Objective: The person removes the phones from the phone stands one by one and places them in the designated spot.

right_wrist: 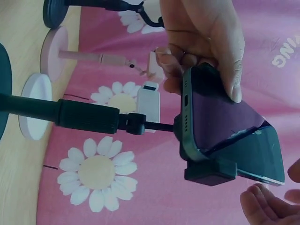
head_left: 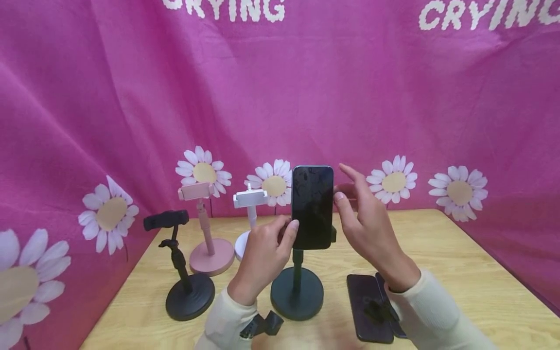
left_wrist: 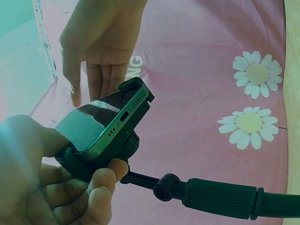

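A smartphone [head_left: 312,206] with a dark screen stands upright in the clamp [right_wrist: 211,171] of a dark green phone stand [head_left: 297,296]. My left hand [head_left: 264,253] grips the phone's left edge at the clamp. In the left wrist view its thumb lies over the front edge and its fingers curl behind the holder. Beside the phone's right edge is my right hand [head_left: 369,226], fingers loosely bent and apart from the phone in the right wrist view. The stand's ribbed collar [left_wrist: 220,197] and thin neck show below the clamp.
To the left stand a black phone stand [head_left: 190,296], a pink one [head_left: 212,257] and a white one [head_left: 250,199]. Two dark phones [head_left: 369,306] lie at the right, partly under my right sleeve. Behind the wooden table [head_left: 420,243] hangs a pink daisy-patterned cloth [head_left: 306,97].
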Available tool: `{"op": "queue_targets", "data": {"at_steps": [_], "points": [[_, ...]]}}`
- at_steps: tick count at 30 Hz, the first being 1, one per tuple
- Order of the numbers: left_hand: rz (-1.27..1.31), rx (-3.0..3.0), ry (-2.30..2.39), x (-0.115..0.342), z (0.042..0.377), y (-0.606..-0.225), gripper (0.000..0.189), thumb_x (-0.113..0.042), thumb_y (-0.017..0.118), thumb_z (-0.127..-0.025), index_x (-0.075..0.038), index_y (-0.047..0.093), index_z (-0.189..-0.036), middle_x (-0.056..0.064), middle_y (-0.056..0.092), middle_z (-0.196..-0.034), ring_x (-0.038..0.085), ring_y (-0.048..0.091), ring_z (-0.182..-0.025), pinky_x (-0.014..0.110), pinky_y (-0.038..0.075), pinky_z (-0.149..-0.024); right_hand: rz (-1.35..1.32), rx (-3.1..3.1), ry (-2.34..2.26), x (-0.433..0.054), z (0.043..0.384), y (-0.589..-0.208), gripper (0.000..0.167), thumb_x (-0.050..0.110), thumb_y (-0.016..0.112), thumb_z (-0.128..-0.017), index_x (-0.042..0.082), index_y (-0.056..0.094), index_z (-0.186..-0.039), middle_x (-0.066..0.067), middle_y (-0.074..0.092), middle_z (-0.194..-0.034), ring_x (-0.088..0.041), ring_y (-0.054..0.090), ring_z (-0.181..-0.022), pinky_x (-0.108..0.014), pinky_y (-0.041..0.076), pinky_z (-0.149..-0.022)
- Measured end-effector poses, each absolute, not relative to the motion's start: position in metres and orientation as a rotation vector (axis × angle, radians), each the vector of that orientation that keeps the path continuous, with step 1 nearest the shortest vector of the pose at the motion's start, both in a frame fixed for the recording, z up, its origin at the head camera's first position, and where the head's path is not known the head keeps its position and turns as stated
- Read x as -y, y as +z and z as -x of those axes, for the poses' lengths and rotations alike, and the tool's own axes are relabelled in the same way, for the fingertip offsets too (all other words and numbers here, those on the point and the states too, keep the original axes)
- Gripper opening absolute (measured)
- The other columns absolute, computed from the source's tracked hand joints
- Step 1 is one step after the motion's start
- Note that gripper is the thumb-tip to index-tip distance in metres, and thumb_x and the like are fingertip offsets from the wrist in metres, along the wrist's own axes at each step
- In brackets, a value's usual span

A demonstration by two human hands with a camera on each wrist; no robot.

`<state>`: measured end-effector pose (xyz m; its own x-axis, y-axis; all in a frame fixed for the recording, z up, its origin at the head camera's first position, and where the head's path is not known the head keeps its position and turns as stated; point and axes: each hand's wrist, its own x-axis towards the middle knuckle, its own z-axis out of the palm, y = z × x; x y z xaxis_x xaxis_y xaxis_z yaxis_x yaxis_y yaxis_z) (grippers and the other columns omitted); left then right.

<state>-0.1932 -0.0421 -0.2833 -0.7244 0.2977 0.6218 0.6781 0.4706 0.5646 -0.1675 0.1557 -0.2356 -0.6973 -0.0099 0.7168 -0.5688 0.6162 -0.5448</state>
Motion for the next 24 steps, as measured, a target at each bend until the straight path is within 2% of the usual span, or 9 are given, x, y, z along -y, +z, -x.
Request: {"op": "queue_targets", "data": {"at_steps": [4, 10, 13, 19, 24], "points": [[0.818, 2.286, -1.175, 0.041, 0.192, -0.282, 0.019, -0.026, 0.060, -0.096, -0.009, 0.068, -0.102, -0.008, 0.057, -0.064, 0.006, 0.052, -0.055, 0.022, 0.049, -0.051, -0.486, 2.110, 1.016, -0.155, 0.167, -0.233, 0.055, 0.007, 0.053, -0.096, 0.024, 0.040, -0.146, -0.009, 0.066, -0.110, -0.023, 0.067, -0.092, -0.043, 0.055, -0.080], [0.831, 2.293, -1.188, 0.042, 0.191, -0.284, 0.018, -0.026, 0.061, -0.096, -0.010, 0.068, -0.100, -0.009, 0.055, -0.064, 0.006, 0.051, -0.056, 0.022, 0.049, -0.053, -0.513, 2.124, 0.937, -0.145, 0.168, -0.235, 0.061, 0.010, 0.065, -0.090, 0.020, 0.042, -0.146, -0.011, 0.060, -0.104, -0.022, 0.064, -0.085, -0.041, 0.058, -0.070], [0.850, 2.286, -1.205, 0.045, 0.193, -0.284, 0.016, -0.024, 0.060, -0.096, -0.010, 0.068, -0.100, -0.009, 0.056, -0.065, 0.005, 0.053, -0.057, 0.022, 0.050, -0.055, -0.470, 2.150, 0.908, -0.133, 0.170, -0.238, 0.072, 0.018, 0.071, -0.087, 0.020, 0.036, -0.149, -0.014, 0.053, -0.111, -0.022, 0.058, -0.086, -0.039, 0.057, -0.067], [0.889, 2.342, -1.194, 0.057, 0.199, -0.280, 0.017, -0.023, 0.067, -0.091, -0.015, 0.069, -0.106, -0.010, 0.060, -0.076, 0.005, 0.056, -0.069, 0.023, 0.052, -0.063, -0.342, 2.115, 0.902, -0.106, 0.178, -0.249, 0.100, 0.032, 0.082, -0.076, 0.020, 0.021, -0.154, -0.017, 0.042, -0.122, -0.026, 0.054, -0.093, -0.040, 0.057, -0.072], [0.846, 2.379, -1.331, 0.065, 0.202, -0.276, 0.019, -0.021, 0.073, -0.086, -0.015, 0.068, -0.103, -0.008, 0.063, -0.081, 0.009, 0.059, -0.074, 0.027, 0.053, -0.067, -0.262, 2.054, 0.906, -0.093, 0.186, -0.256, 0.109, 0.035, 0.085, -0.071, 0.022, 0.016, -0.155, -0.018, 0.039, -0.124, -0.027, 0.054, -0.092, -0.039, 0.057, -0.071]]}}
